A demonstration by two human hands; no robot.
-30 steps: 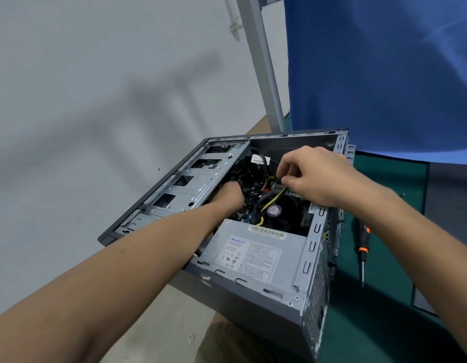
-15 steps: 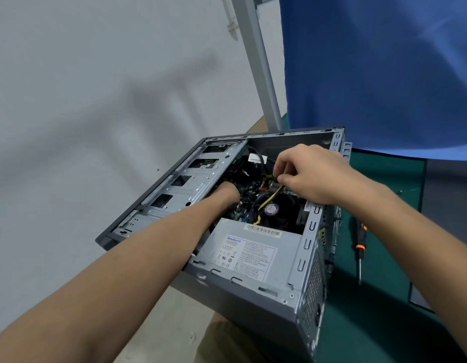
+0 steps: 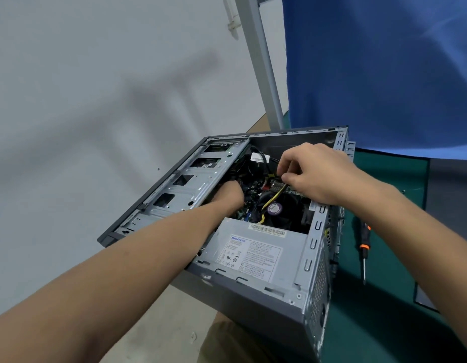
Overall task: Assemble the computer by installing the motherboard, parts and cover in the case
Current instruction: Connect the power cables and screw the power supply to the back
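So the case (image 3: 316, 231) is lying open side up at the left edge of the green mat (image 3: 389, 310), cover off, with the power supply (image 3: 253, 250) already in the near corner. The right hand (image 3: 321, 174) is over the middle, thumb and forefinger pinched on what looks like the top end of the yellow cable (image 3: 273, 199) that runs up past the fan (image 3: 275, 209). The left hand (image 3: 227, 196) is buried beside the drive cage (image 3: 190, 189) with its fingers out of sight, so I can't tell if it's gripping anything. Looks like a connector-plugging step to me. I'd hold the plug body rather than the wires, line up the clip, push straight in, and keep the slack off the fan blades. The screwdriver (image 3: 363, 247) lies on the mat just right of the case.
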